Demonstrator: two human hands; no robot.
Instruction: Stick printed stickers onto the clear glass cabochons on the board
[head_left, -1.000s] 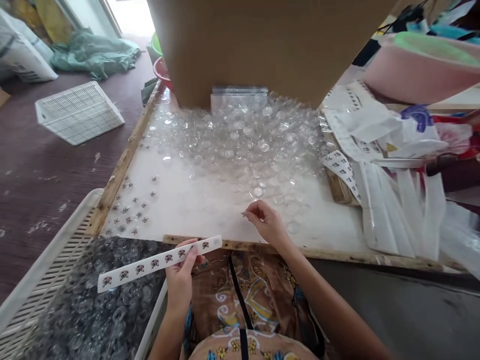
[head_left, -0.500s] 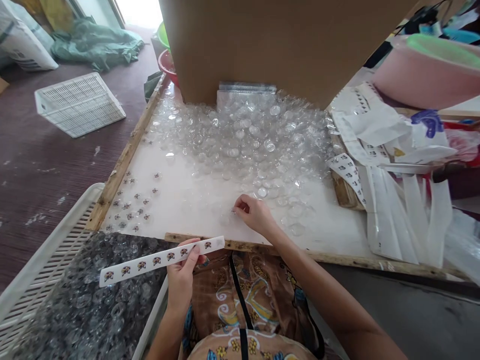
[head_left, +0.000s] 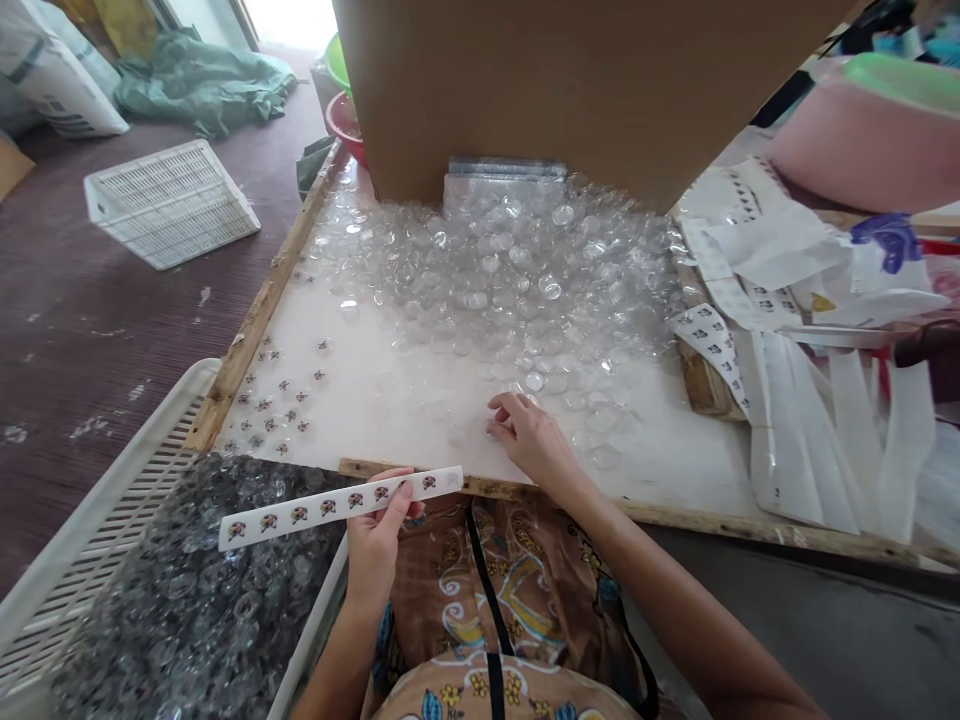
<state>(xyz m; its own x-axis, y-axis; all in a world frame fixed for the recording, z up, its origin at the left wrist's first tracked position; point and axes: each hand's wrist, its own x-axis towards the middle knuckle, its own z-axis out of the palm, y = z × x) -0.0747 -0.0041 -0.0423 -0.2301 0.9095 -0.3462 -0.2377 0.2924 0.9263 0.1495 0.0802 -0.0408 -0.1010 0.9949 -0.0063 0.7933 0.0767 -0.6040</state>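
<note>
My left hand pinches a white sticker strip between thumb and fingers, above the table's near edge. A row of small animal-face stickers runs along the strip. My right hand hovers low over the white tabletop, thumb and index finger apart, and I see nothing between them. Clear round plastic discs lie heaped at the middle and back of the table, with a few loose ones just right of my right hand. At the left lie several clear discs with animal stickers.
A cardboard box stands behind the heap. Wooden strips edge the table. Below left, a white crate holds clear plastic pieces. Used sticker sheets and backing paper pile up at the right, near a pink tub.
My right hand has shifted slightly right and its thumb and index finger have spread from a pinch. The left hand still holds the strip. The whole view has shifted a little.
</note>
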